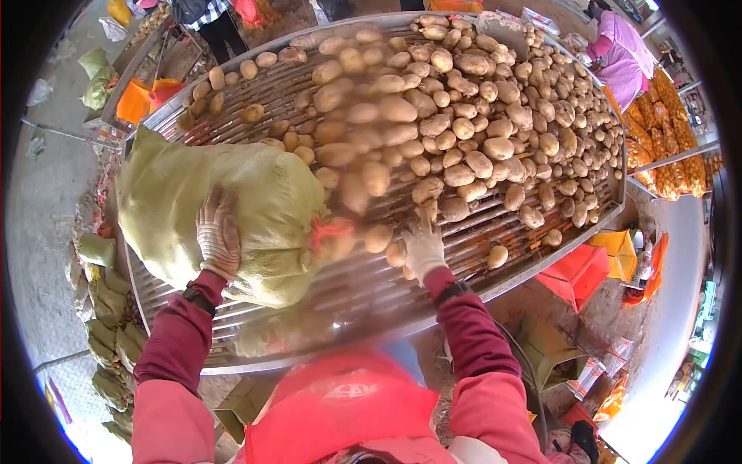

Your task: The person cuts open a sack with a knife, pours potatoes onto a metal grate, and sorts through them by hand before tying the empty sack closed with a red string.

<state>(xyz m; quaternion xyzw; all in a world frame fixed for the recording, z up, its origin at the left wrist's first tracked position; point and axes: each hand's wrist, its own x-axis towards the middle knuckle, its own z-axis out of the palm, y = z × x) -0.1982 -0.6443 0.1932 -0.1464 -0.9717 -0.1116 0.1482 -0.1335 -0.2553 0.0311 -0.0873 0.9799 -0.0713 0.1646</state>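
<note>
My left hand (219,232), in a striped work glove, lies flat against a full green woven sack (270,182), its fingers stretched along the fabric. The sack rests on its side on a slatted metal sorting table (371,282). Its mouth points right, with a red tie (331,232) beside it and blurred potatoes close by. Over the slats, my right hand (423,246), also gloved, reaches forward with its fingers apart. A potato (396,254) sits at its left side, and another potato (427,189) lies just beyond the fingertips.
Loose potatoes (495,147) cover the table's far and right parts. A red crate (573,274) and a yellow crate (616,254) stand past the right edge. Green sacks (108,340) lie at the left. A person in pink (621,58) is at the far right, near orange net bags (665,139).
</note>
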